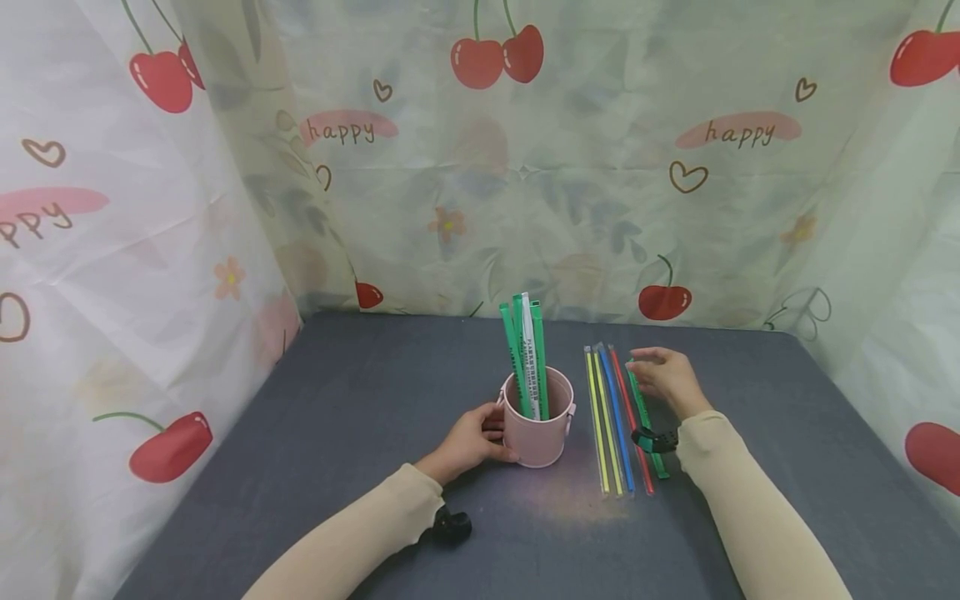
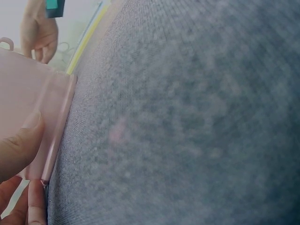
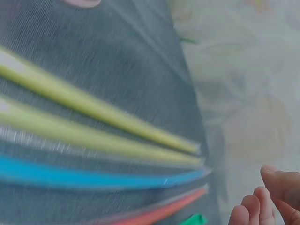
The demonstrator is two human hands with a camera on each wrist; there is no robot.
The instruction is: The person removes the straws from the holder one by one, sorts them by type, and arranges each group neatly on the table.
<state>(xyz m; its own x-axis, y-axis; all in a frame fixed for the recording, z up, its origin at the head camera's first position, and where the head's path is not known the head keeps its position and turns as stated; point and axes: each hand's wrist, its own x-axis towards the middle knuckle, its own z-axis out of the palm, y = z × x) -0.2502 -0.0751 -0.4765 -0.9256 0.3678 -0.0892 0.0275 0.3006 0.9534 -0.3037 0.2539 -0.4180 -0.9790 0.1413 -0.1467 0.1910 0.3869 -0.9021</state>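
A small pink bucket [image 1: 536, 443] stands upright on the dark table, and my left hand [image 1: 471, 440] grips its lower left side. In the left wrist view the thumb [image 2: 21, 150] lies against its wall near the base. Several straws in green and white printed wrappers [image 1: 530, 354] lean in the bucket. To its right, my right hand [image 1: 667, 379] hovers at the far end of a green-wrapped straw [image 1: 641, 404], fingers loosely bent. The right wrist view shows the straw's green tip [image 3: 194, 219] apart from the fingertips [image 3: 268, 169], with nothing held.
Left of the green straw lie two yellow straws [image 1: 597, 425], a blue straw [image 1: 619, 425] and a red straw [image 1: 628, 392] in clear wrappers, roughly parallel. A printed curtain [image 1: 570, 192] encloses the dark table [image 1: 375, 375] at the back and sides.
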